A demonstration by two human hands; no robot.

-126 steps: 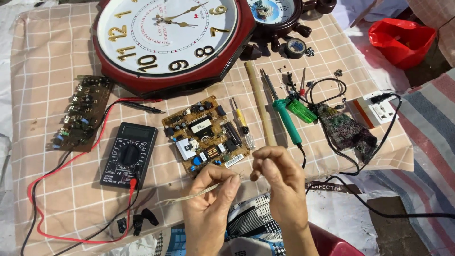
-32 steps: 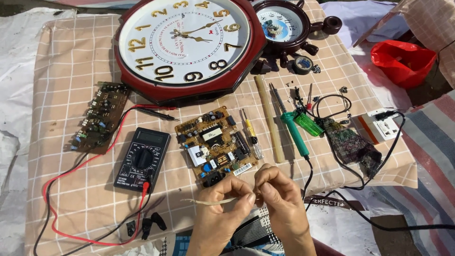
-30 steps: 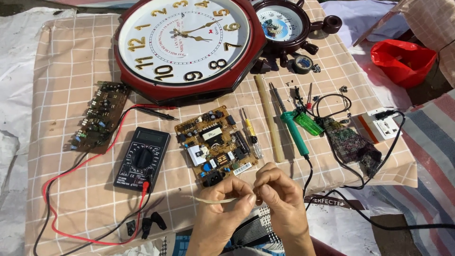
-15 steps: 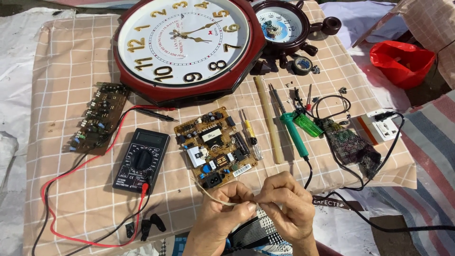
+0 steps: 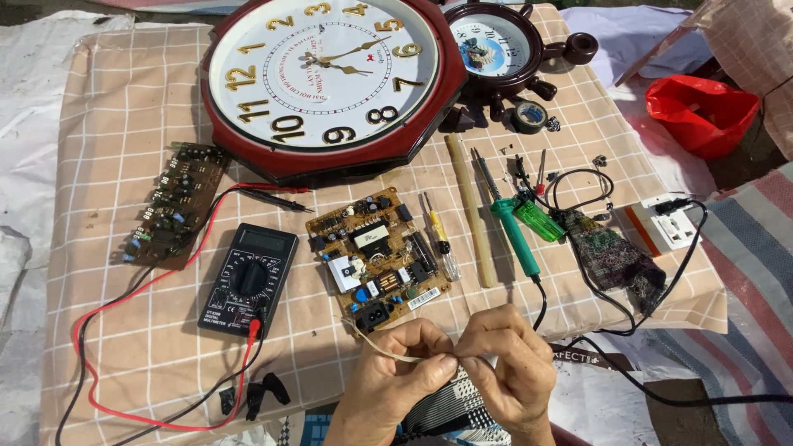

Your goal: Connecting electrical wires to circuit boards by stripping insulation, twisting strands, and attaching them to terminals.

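Note:
My left hand (image 5: pixel 395 381) and my right hand (image 5: pixel 510 363) meet at the table's near edge, fingertips pinched together on a thin pale strip (image 5: pixel 376 345) that curves up and left from my left hand. Just beyond the hands lies a tan circuit board (image 5: pixel 377 257) with black and blue parts. A black multimeter (image 5: pixel 250 278) with red and black leads sits to its left.
A large red-framed wall clock (image 5: pixel 330 74) and a smaller ship-wheel clock (image 5: pixel 494 51) lie at the back. A green-handled soldering iron (image 5: pixel 512 231), a wooden stick (image 5: pixel 471 211), a small screwdriver (image 5: pixel 438 235), a dark circuit board (image 5: pixel 173 206), a white power socket (image 5: pixel 665 227) and a red bag (image 5: pixel 700 111) surround them.
Both hands have drawn closer to me at the table's edge and stay pinched together. The pale strip, earlier stretched straight to the left, now curls shorter above my left hand.

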